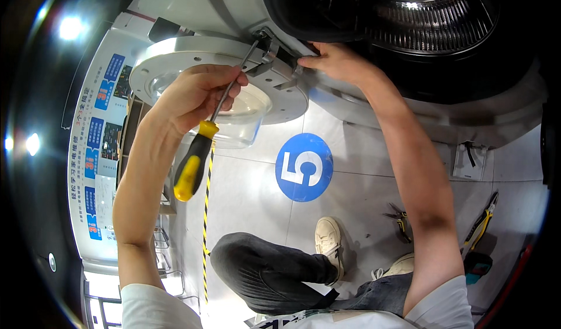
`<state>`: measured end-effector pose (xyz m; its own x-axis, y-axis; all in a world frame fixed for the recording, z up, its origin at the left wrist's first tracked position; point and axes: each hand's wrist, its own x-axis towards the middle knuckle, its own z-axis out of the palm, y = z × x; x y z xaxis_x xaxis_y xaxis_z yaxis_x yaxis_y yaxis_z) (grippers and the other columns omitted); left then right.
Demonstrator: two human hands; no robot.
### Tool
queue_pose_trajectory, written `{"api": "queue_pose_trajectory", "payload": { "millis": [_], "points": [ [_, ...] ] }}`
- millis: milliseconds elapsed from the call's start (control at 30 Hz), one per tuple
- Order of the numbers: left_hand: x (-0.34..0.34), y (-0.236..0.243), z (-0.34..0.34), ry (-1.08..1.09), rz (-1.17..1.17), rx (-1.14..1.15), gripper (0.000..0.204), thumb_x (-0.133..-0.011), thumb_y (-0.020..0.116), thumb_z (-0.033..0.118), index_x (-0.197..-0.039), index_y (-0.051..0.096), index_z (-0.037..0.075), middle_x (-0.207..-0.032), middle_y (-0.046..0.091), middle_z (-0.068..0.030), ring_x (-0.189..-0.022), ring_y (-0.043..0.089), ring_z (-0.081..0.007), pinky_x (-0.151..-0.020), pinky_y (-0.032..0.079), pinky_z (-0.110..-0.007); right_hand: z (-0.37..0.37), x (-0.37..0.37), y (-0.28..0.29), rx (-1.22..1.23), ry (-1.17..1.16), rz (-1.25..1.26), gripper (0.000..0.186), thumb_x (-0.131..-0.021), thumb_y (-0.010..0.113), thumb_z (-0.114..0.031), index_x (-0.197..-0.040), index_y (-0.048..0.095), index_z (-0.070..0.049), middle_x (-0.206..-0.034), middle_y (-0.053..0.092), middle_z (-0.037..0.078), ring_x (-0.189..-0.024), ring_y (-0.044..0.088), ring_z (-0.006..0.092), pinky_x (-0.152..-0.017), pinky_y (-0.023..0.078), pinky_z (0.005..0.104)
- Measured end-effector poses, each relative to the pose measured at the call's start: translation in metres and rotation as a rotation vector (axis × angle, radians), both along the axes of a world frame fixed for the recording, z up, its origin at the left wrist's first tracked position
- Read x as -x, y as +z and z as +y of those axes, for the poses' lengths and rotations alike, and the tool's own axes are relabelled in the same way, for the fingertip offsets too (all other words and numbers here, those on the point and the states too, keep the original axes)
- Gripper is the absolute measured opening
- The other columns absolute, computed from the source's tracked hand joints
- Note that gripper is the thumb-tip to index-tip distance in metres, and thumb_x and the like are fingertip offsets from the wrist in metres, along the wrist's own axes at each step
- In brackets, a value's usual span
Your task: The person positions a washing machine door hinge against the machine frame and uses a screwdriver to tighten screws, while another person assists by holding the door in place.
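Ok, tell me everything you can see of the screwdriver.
The screwdriver has a thick yellow-and-black handle, seemingly plastic or rubber, and a long, slim, metal-looking shaft. The left hand pinches the shaft, leaving the handle free. It slants, handle low in view, tip up by the hinge of the open round door; whether the tip touches anything is unclear.

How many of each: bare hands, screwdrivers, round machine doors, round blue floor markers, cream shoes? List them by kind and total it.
Bare left hand and right hand: 2
Yellow-and-black-handled metal screwdriver: 1
White-rimmed round machine door: 1
Round blue floor marker: 1
Cream lace-up shoes: 2
Total: 7
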<state>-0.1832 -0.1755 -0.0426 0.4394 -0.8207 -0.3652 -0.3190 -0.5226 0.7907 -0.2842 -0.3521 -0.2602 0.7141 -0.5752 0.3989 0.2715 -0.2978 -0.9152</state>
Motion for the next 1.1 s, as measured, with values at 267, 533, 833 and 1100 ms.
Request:
{"api": "queue_pose_trajectory", "payload": {
  "millis": [267,533,833,1100],
  "points": [
    [0.003,-0.011,-0.011,-0.056,-0.351,-0.083,0.02,-0.092,0.066,0.017,-0.085,0.062,-0.002,-0.073,0.058,-0.0038,-0.058,0.053,-0.0112,-0.059,0.046,-0.023,-0.001,0.0,-0.001,0.005,-0.008,0.006,0.049,-0.089,0.065,-0.014,-0.135,0.05,0.0,-0.132,0.059,0.011,-0.117,0.054,0.0184,-0.102,0.038,0.0305],
    [0.001,-0.001,-0.004,-0.027,0.095,-0.039,0.021,-0.096,0.057,0.01,-0.104,0.061,-0.008,-0.074,0.058,-0.0052,-0.06,0.056,-0.0124,-0.057,0.049,-0.022,0.003,0.0,0.007,0.039,-0.034,0.102,0.05,-0.089,0.066,-0.016,-0.134,0.051,-0.001,-0.131,0.06,0.011,-0.117,0.054,0.0192,-0.101,0.039,0.031],
    [0.013,-0.004,-0.01,-0.056,-0.332,-0.065,0.021,-0.094,0.06,0.011,-0.099,0.063,-0.009,-0.076,0.062,-0.0089,-0.056,0.059,-0.0117,-0.052,0.048,-0.019,0.002,0.004,0.006,0.04,-0.048,0.076,0.051,-0.089,0.065,-0.016,-0.136,0.05,-0.002,-0.128,0.061,0.012,-0.112,0.056,0.0197,-0.098,0.041,0.032],
    [0.002,-0.007,-0.01,-0.027,0.048,0.03,0.023,-0.095,0.059,0.014,-0.099,0.064,-0.008,-0.08,0.063,-0.0087,-0.057,0.057,-0.0099,-0.051,0.047,-0.016,0.001,0.002,0.005,0.03,-0.03,0.048,0.051,-0.089,0.065,-0.018,-0.135,0.05,-0.001,-0.127,0.061,0.012,-0.112,0.056,0.0192,-0.098,0.041,0.0318]
  ]
}}
